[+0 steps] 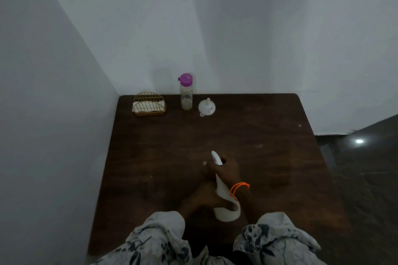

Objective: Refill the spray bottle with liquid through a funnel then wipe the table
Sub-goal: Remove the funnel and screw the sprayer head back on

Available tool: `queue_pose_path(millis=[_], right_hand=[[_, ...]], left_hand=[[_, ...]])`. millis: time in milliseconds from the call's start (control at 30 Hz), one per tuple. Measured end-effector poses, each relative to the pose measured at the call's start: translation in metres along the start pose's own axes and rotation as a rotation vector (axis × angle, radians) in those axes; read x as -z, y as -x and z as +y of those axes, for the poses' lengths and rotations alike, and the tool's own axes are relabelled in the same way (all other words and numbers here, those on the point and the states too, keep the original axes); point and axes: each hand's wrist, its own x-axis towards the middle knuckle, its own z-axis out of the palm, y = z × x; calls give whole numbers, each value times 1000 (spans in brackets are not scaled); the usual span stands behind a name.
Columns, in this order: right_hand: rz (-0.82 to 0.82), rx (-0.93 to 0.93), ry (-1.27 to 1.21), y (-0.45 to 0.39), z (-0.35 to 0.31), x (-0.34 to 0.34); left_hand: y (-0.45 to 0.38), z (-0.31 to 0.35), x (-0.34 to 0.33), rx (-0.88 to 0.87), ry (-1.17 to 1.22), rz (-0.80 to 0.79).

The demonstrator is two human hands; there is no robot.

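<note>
A white spray bottle (225,204) stands tilted near the front of the dark wooden table (269,135). My left hand (204,198) grips its lower body. My right hand (228,169), with an orange bracelet on the wrist, is closed around the white spray head at the top. A clear bottle with a purple cap (186,92) stands upright at the back of the table, partly filled with pale liquid. Beside it on the right lies a white funnel (206,107), upside down with its spout up.
A gold wire holder with white napkins (149,104) sits at the back left corner. Grey walls close the table on the left and back. Dark floor with a light reflection (359,141) lies to the right.
</note>
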Motion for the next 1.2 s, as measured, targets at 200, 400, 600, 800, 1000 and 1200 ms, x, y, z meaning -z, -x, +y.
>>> queue_pose_path(millis=[200,400,600,800,1000,1200], right_hand=[[60,-18,75,-10,4,-21],[-134,16,99,-5,-9,-35],[-308,65,244,-4,-26,-51],[-357,92,260,-8,-34,-53],[-257,205,345,-5,-46,-43],[-27,375,280,-23,-58,-9]], left_hand=[[8,-20,13,19,96,16],[16,-27,15,26,125,89],[19,-34,20,174,315,89],[13,-37,28,203,227,205],[-4,-27,39,80,74,331],[-27,-3,61,-79,15,398]])
